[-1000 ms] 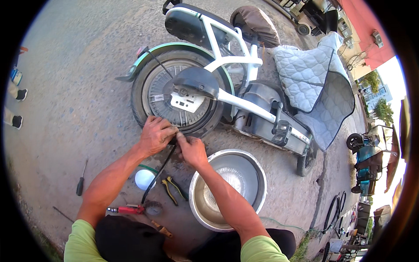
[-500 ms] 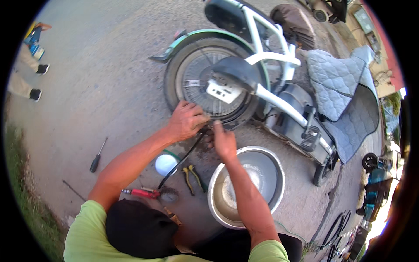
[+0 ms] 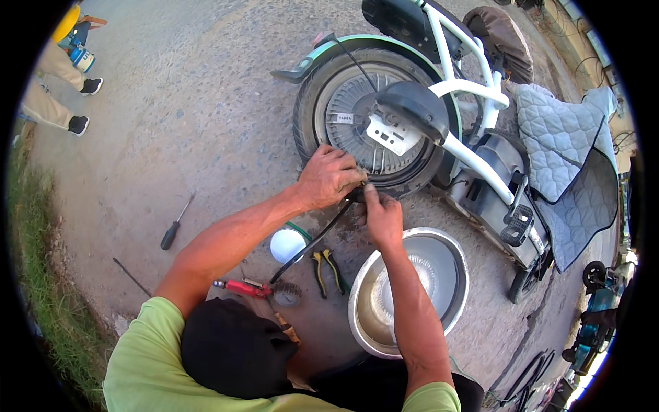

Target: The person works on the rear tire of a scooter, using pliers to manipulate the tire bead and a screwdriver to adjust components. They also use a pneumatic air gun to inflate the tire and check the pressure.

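Observation:
An electric scooter lies on its side, its rear wheel turned up toward me. At the wheel's lower edge, my left hand pinches a black rubber tube with bent fingers. Close beside it, my right hand has its thumb pressed on the same tube, its other fingers curled and partly hidden. A small brass-coloured bit shows between the two hands, too small to name. From there the tube runs down to a red-handled tool with a round grey part next to it.
A metal basin with liquid stands under my right forearm. Yellow-and-black pliers, a white round container, a screwdriver and a thin rod lie around. A grey quilted cover drapes the scooter. Someone's shoes stand far left.
The whole view has shifted, so the scooter and tools sit further right in the picture. Both hands stay together at the wheel's lower edge, holding the tube.

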Tool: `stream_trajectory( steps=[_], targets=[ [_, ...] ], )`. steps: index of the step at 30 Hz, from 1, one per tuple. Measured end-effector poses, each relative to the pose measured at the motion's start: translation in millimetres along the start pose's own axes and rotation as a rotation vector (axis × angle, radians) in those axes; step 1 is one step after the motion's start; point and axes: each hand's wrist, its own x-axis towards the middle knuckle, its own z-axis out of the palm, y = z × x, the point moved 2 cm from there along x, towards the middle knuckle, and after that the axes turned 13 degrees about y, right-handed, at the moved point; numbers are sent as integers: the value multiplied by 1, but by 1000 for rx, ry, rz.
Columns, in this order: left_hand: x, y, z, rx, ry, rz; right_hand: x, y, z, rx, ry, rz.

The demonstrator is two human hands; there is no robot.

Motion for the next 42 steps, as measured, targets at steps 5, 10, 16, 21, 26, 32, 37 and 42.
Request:
stream_trajectory(
  steps=[5,10,16,21,26,32,37,42],
  targets=[
    [2,2,1,7,1,0,10,10,3,616,-357,605],
    [2,1,1,-29,-7,-35,-1,8,5,-536,281,-808],
    [0,0,-1,-18,-16,-50,-5,-8,9,241,-55,201],
    [1,1,0,-21,-11,-60,2,-1,8,246,-37,29],
    [1,0,-1,-22,-27,-68,0,1,6,-202,112,-439],
    [3,2,-1,-25,-30,-80,-16,-3,11,-360,316,-813],
    [2,2,-3,-32,-50,-95,-8,2,14,158,75,54],
    [2,0,-10,-47,-85,-101,-14,-2,13,-251,330,-929]
  ],
)
